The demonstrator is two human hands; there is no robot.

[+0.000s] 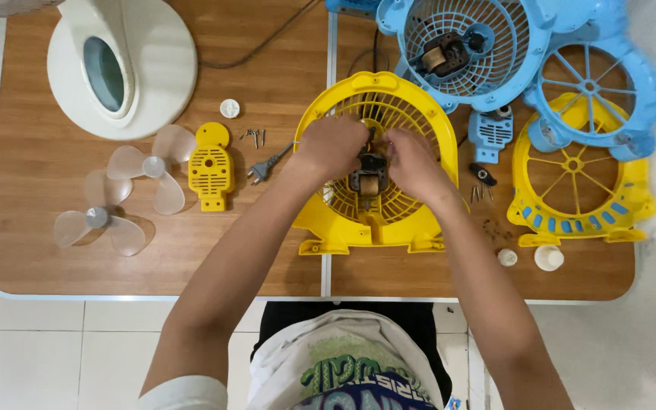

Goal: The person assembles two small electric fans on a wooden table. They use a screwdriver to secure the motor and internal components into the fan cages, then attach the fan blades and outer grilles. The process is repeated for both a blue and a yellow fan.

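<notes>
Counts: two yellow fan housings, two blue ones, two clear three-blade propellers, one yellow motor cover, one blue motor cover, one white fan base, one plug, two small screw piles. Both hands on the motor (368, 179) at the centre of the yellow rear housing (377, 163), which lies flat straddling the seam between the two wooden tabletops (282, 250), feet toward the near edge, arched top pointing away from the person. Motor's long axis runs near-to-far, copper coil end nearest the person. Left hand (333, 144) curled over the motor's upper left, fingers bent and touching it; can't tell if it grips. Right hand (411, 162) same on the upper right, fingers curled at the motor; grip hidden too. Housing feet sit close to the near table edge. Left of it: plug (261, 170), screws (254, 136), yellow motor cover (211, 167), propellers (127, 190), white base (121, 64). Right: screws (481, 193) just beside, second yellow housing (580, 178) near, blue housings (525, 57) crowding the far side. Freest surface is near-left.
</notes>
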